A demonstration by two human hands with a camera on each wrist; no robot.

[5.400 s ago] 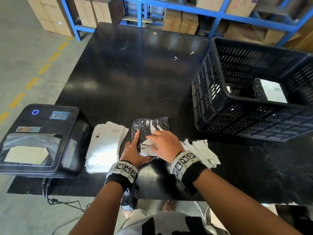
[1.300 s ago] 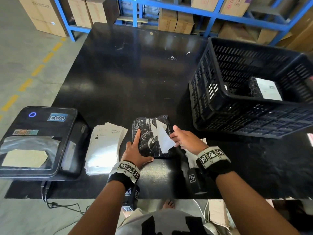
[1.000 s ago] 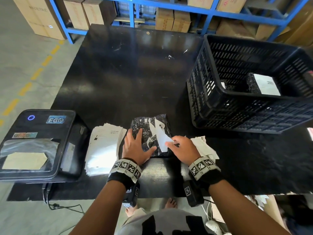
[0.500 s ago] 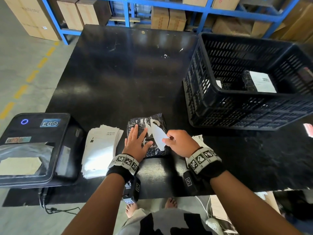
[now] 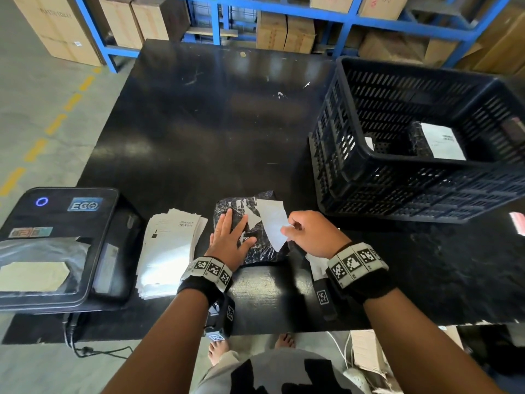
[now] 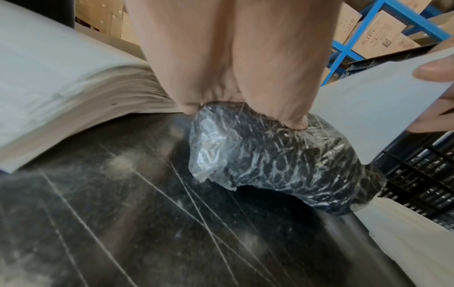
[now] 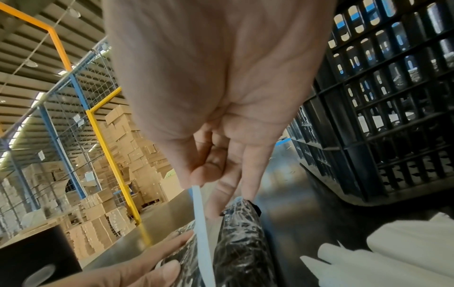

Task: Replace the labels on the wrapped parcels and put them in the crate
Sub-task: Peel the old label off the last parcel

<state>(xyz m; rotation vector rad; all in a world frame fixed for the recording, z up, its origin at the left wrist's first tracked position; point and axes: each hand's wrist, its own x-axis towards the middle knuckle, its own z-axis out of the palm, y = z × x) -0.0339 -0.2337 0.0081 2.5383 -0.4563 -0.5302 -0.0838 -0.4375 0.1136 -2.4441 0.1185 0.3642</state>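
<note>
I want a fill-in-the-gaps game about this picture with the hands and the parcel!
1. The left hand presses flat on the wrapped ____.
2. The right hand pinches a white ____ that it peels off the parcel.
3. One labelled parcel already lies inside the black ____.
4. The stack of labels lies between the parcel and the ____.

Missing words: parcel; label; crate; printer
</note>
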